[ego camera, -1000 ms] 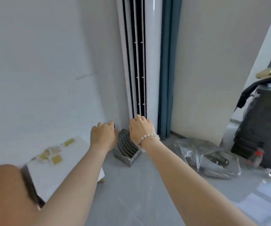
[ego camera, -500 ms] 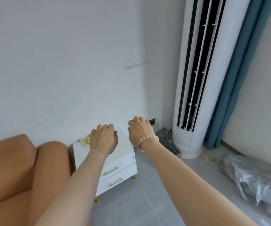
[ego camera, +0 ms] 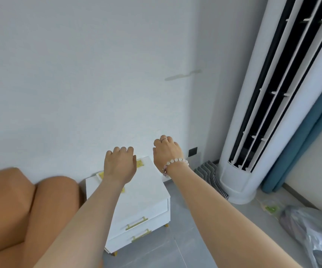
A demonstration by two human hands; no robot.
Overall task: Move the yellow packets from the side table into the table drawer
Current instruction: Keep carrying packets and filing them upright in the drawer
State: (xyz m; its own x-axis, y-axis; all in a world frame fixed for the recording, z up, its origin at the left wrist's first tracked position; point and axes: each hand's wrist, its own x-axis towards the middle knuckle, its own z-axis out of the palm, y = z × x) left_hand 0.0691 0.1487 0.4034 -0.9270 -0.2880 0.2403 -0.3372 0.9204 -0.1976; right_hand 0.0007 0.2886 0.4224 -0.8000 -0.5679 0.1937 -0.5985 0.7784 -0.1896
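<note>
I see L hand over table back edge, R hand off its back-right corner. Both are loosely curled and hold nothing. Packets lie on table top beside L hand. Drawers closed; floor right of table.

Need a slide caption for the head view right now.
Left hand and right hand held out toward the side table, yellow packets on top, both drawers shut.
</note>
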